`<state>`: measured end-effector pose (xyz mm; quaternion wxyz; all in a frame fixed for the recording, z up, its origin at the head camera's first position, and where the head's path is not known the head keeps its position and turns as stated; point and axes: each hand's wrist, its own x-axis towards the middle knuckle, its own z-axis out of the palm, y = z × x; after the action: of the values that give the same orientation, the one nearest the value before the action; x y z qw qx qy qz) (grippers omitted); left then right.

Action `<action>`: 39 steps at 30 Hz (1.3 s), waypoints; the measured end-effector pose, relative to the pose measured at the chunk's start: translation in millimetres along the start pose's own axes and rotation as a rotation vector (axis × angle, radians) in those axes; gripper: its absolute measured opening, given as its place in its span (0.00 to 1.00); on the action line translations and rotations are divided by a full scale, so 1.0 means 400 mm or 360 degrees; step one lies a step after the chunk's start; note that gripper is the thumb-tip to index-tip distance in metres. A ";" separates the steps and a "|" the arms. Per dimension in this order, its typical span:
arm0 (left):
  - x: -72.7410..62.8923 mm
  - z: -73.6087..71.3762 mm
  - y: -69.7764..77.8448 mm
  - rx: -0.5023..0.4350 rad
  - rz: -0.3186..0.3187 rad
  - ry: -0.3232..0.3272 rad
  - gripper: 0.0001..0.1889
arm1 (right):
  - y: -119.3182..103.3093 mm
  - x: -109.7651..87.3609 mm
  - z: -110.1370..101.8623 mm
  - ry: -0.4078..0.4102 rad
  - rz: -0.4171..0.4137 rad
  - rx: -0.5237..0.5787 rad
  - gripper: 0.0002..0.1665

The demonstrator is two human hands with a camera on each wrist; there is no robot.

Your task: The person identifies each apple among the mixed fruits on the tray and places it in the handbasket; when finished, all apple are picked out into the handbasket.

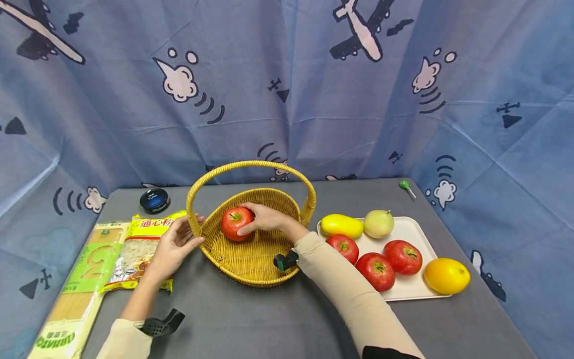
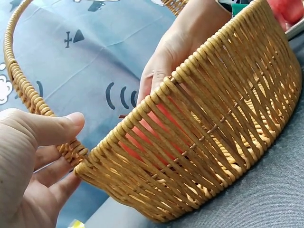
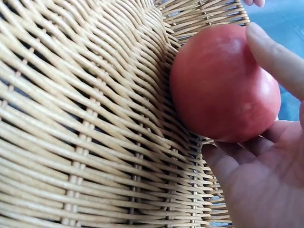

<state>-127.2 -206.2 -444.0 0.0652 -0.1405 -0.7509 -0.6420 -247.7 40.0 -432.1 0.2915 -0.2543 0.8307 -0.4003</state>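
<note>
A yellow wicker basket point(image 1: 251, 269) with a tall arched handle stands mid-table. Inside it, toward its left side, is a red apple point(image 1: 235, 224). My right hand point(image 1: 267, 218) reaches over the rim and grips that apple between thumb and fingers; in the right wrist view the apple point(image 3: 223, 85) is close against the woven wall. At the basket's left end my left hand point(image 1: 172, 249) holds the foot of the handle, thumb on the near side and fingers behind, as the left wrist view shows. Through the weave there, red of the apple point(image 2: 156, 130) shows.
On the right, a white tray point(image 1: 419, 229) bears several red apples point(image 1: 376, 271), a yellow mango-like fruit point(image 1: 342, 226), a pale green fruit point(image 1: 378, 224) and an orange-yellow fruit point(image 1: 446, 275). Leftward lie a pasta bag point(image 1: 139, 244), a noodle pack point(image 1: 85, 279) and a dark tin point(image 1: 154, 200). A green lollipop point(image 1: 405, 185) lies far right.
</note>
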 end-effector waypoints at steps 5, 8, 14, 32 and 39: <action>-0.003 0.000 -0.001 0.0002 -0.0023 0.0008 0.28 | -0.001 -0.005 -0.004 0.0016 -0.0035 0.0006 0.51; -0.003 0.000 -0.002 0.0011 -0.0038 0.0012 0.28 | -0.007 -0.015 -0.010 0.0043 -0.0067 0.0044 0.50; -0.004 -0.001 -0.004 0.0022 -0.0058 0.0023 0.28 | -0.025 -0.037 -0.022 0.0067 -0.0175 0.0117 0.49; -0.006 0.002 0.002 0.0018 -0.0013 0.0018 0.28 | -0.067 -0.231 -0.050 0.0147 -0.0538 0.0173 0.50; -0.005 0.004 0.003 -0.0002 0.0012 0.0018 0.25 | -0.048 -0.349 -0.063 0.0242 -0.0598 0.0214 0.49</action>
<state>-124.6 -204.6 -443.6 0.0717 -0.1396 -0.7496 -0.6431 -163.7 134.0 -364.6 0.1645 -0.3536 0.7597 -0.5203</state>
